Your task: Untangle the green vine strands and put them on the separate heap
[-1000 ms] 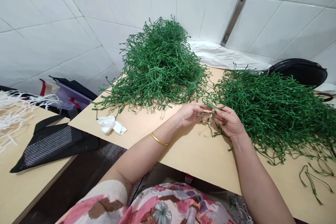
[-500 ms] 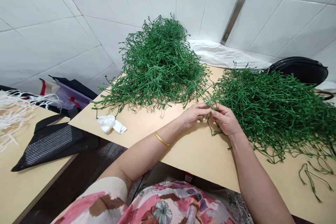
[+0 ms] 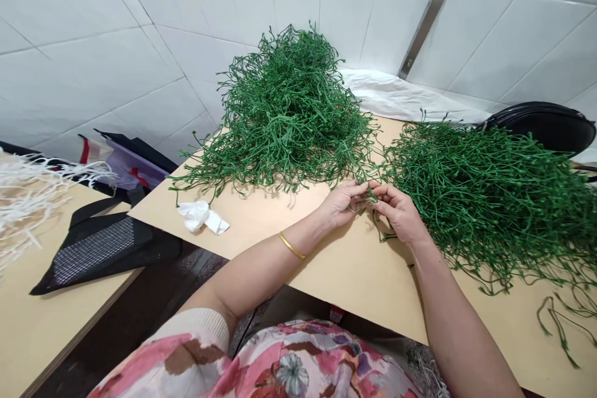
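My left hand point(image 3: 344, 204) and my right hand point(image 3: 399, 211) meet over the light wooden table point(image 3: 345, 267), between two heaps of green cords. Both pinch a thin green cord point(image 3: 369, 195), whose loops show between the fingertips. Loose ends hang below my right hand. The taller heap point(image 3: 289, 112) rises behind and to the left of my hands, against the tiled wall. The wider heap point(image 3: 489, 193) lies to the right, close to my right hand. Several separate cords point(image 3: 559, 323) lie at the right front.
A crumpled white tissue point(image 3: 196, 216) is near the table's left edge. White cloth point(image 3: 405, 96) and a black bag point(image 3: 543, 126) are at the back right. On another table at the left are white cords point(image 3: 41, 193) and a black mesh bag point(image 3: 97, 249).
My fingertips have parted slightly and my left hand has turned, so more of the green cord shows between them. The whole view has shifted slightly.
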`<state>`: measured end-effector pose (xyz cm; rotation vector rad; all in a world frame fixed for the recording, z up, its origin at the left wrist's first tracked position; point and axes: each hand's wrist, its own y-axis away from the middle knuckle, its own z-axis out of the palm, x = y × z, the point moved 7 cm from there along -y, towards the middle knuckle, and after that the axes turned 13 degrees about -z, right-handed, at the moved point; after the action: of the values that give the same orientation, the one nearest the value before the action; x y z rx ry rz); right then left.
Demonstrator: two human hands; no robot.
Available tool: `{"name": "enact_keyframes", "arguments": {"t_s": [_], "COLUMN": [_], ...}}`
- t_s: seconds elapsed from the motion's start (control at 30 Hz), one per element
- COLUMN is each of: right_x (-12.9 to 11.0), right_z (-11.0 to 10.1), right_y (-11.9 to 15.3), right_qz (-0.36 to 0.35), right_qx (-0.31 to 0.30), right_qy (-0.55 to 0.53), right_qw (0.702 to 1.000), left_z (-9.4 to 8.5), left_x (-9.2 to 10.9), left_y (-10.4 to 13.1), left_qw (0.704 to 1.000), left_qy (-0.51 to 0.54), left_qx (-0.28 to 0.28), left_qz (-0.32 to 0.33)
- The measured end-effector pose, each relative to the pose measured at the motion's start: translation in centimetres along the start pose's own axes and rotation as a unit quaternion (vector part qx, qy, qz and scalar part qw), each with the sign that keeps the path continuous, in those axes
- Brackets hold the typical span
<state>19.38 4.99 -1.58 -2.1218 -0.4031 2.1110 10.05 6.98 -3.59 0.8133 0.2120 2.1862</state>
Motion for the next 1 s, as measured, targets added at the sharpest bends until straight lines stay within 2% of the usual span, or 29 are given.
{"name": "enact_keyframes", "arguments": {"t_s": [0.27,0.47,0.6,0.7,0.8,1.0], "right_x": [-0.3,0.1,-0.4,-0.7,-1.0,-1.8], "right_z": [0.6,0.4,1.1,1.2,1.0,1.5], "right_y": [-0.2,-0.1,-0.1,-0.2,-0.3,-0.4], "right_qz": [-0.048,-0.058,-0.068,-0.078,-0.095,-0.096], "right_qx": [-0.032,-0.025,-0.058,-0.058,-0.045,-0.07], "right_qy": [0.076,0.15,0.15,0.158,0.2,0.294], "right_qw": [0.995,0.987,0.985,0.983,0.974,0.948], "left_z": [0.0,-0.3,-0.3,-0.4,-0.3,0.4], "left_x": [-0.6,-1.0,-0.9,-1.0,-1.1,-0.9], "left_y": [-0.6,-0.2,-0.1,-0.4,-0.6,-0.2], "left_qw": [1.0,0.999,0.999,0.999,0.998,0.994], "left_qy": [0.013,0.002,0.018,0.027,0.044,0.1], "left_qx": [-0.021,0.038,0.033,0.022,0.017,0.017], "left_qz": [-0.012,-0.028,-0.025,-0.029,-0.039,-0.046]}}
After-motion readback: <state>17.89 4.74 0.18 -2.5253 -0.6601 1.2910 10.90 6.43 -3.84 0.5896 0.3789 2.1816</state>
